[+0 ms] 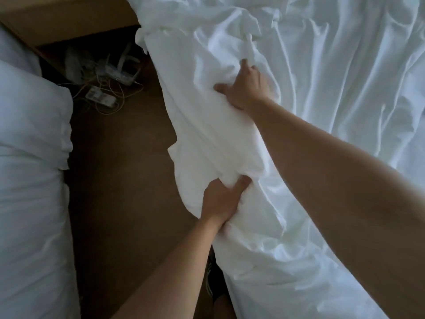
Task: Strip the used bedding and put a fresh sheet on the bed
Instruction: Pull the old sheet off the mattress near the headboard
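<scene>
The white sheet (322, 65) is lying crumpled over the whole top of the bed on the right, with its left edge bunching into a thick roll that is hanging over the bedside towards the brown carpet (119, 169). Whether it is the used sheet coming off or the fresh one going on cannot be told from here.

The left hand (222, 199) is gripping the near part of that roll, fingers curling round a fat fold of cloth. The right hand (247, 88) is reaching farther up the same edge, thumb spreading out to the left and fingers digging into the fabric, seemingly clutching a handful. Both hands are therefore holding the sheet, well apart along its side.

The cloth is looking light, thin and very soft: it is creasing everywhere and taking no shape of its own, so it will likely sag and trail wherever it is not being held. Gathering it by the bunched edge, as both hands are doing, is probably the surest hold, since a flat grip on the smooth cotton may slip. Loose ends could drag on the floor.

On the left another bed with white bedding (30, 157) is standing across the narrow aisle. At the far end of the aisle a power strip (101, 97) and tangled cables are lying on the carpet below wooden furniture (69, 17).
</scene>
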A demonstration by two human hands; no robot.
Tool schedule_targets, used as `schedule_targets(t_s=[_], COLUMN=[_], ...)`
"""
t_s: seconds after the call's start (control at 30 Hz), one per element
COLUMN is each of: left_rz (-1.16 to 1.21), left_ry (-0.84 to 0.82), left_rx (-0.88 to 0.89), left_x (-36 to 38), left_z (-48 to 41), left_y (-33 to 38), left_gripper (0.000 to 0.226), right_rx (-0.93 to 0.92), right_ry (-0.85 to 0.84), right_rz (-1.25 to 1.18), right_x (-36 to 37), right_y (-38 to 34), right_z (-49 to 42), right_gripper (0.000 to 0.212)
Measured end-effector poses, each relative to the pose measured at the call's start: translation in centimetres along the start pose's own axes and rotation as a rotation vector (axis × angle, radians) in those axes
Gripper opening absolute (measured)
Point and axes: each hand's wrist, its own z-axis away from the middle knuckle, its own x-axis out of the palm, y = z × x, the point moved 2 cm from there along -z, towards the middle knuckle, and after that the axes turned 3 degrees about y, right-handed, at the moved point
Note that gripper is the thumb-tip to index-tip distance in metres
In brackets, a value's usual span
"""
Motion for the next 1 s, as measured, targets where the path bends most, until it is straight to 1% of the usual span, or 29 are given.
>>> schedule_targets(t_s=[0.03,0.07,0.1,0.13,0.2,0.23,0.27,0.3,0.37,0.4,0.43,0.5,0.53,0.57,0.6,0.63,0.67,0.7,0.73,0.77,0.8,0.83,0.87,0.9,0.93,0.97,1.0], left_rz=[0.007,0.022,0.039,0.050,0.048,0.047,0.052,0.077,0.194,0.255,0.310,0.343,0.303,0.224,0.122,0.029,-0.046,-0.093,-0.123,-0.161,-0.208,-0.269,-0.341,-0.398,-0.421,-0.412,-0.394], left_ry=[0.010,0.007,0.003,0.006,0.007,-0.001,-0.001,0.018,0.087,0.122,0.151,0.158,0.147,0.119,0.089,0.063,0.035,0.003,-0.042,-0.102,-0.162,-0.228,-0.304,-0.385,-0.468,-0.545,-0.592], left_rx=[-0.017,-0.043,-0.072,-0.099,-0.140,-0.154,-0.168,-0.187,-0.216,-0.200,-0.176,-0.191,-0.238,-0.294,-0.341,-0.368,-0.372,-0.355,-0.333,-0.307,-0.268,-0.229,-0.202,-0.195,-0.202,-0.207,-0.202], left_x=[-0.5,-1.0,-1.6,-2.0,-2.7,-3.0,-3.4,-3.9,-5.5,-6.4,-7.1,-7.4,-6.7,-5.5,-4.2,-3.0,-2.2,-1.8,-1.8,-2.2,-2.7,-3.3,-3.9,-4.7,-5.5,-6.5,-7.7], left_z=[0.5,0.2,-0.4,-1.0,-1.6,-1.7,-1.5,-1.3,-1.5,-2.0,-2.5,-2.9,-2.5,-1.6,-0.6,0.1,0.5,0.4,-0.1,-0.7,-1.3,-1.8,-2.2,-2.5,-3.0,-3.8,-5.1], left_y=[-0.1,-0.3,-0.2,0.0,0.7,1.1,1.5,2.0,3.3,3.8,4.1,4.0,3.3,2.3,1.3,0.4,-0.1,-0.3,-0.1,0.2,0.5,0.7,1.0,1.2,1.3,1.5,1.8], left_gripper=[0.082,0.090,0.091,0.087,0.078,0.077,0.076,0.075,0.073,0.072,0.069,0.062,0.059,0.057,0.057,0.058,0.059,0.062,0.067,0.071,0.074,0.074,0.072,0.071,0.070,0.068,0.061], right_rx=[0.034,0.033,0.004,-0.039,-0.125,-0.158,-0.160,-0.148,-0.118,-0.125,-0.149,-0.209,-0.207,-0.175,-0.139,-0.089,-0.040,0.024,0.085,0.110,0.096,0.081,0.056,0.042,0.040,0.035,0.009], right_ry=[-0.124,-0.223,-0.293,-0.337,-0.364,-0.358,-0.326,-0.245,0.029,0.189,0.297,0.456,0.397,0.213,-0.036,-0.234,-0.324,-0.348,-0.320,-0.249,-0.147,-0.089,-0.125,-0.266,-0.402,-0.466,-0.450], right_rz=[0.071,0.149,0.214,0.272,0.353,0.353,0.285,0.173,-0.068,-0.111,-0.100,-0.004,0.133,0.282,0.417,0.460,0.428,0.331,0.181,0.061,-0.001,0.011,0.085,0.214,0.369,0.494,0.549], right_x=[1.4,3.1,5.0,6.7,9.5,10.0,9.5,8.3,4.5,2.5,0.8,0.8,2.4,5.1,7.5,9.0,9.3,8.5,7.2,5.9,5.0,4.3,4.4,5.4,6.6,7.5,8.1], right_y=[0.3,0.4,0.5,0.5,1.2,1.3,0.6,-0.5,-3.3,-4.4,-4.7,-2.9,-1.3,0.8,2.7,3.6,3.6,2.7,1.5,0.2,-0.7,-1.7,-2.5,-2.8,-2.7,-2.4,-2.0], right_z=[-1.6,-2.9,-3.9,-4.3,-3.4,-3.1,-3.3,-4.4,-8.6,-11.1,-13.2,-13.9,-12.0,-9.4,-6.2,-4.3,-3.7,-4.2,-5.0,-5.9,-6.1,-5.3,-3.4,-0.7,1.7,3.5,4.0], right_gripper=[0.112,0.127,0.127,0.115,0.074,0.059,0.050,0.046,0.036,0.027,0.020,0.009,0.010,0.022,0.034,0.043,0.052,0.060,0.067,0.072,0.079,0.092,0.107,0.117,0.114,0.097,0.069])
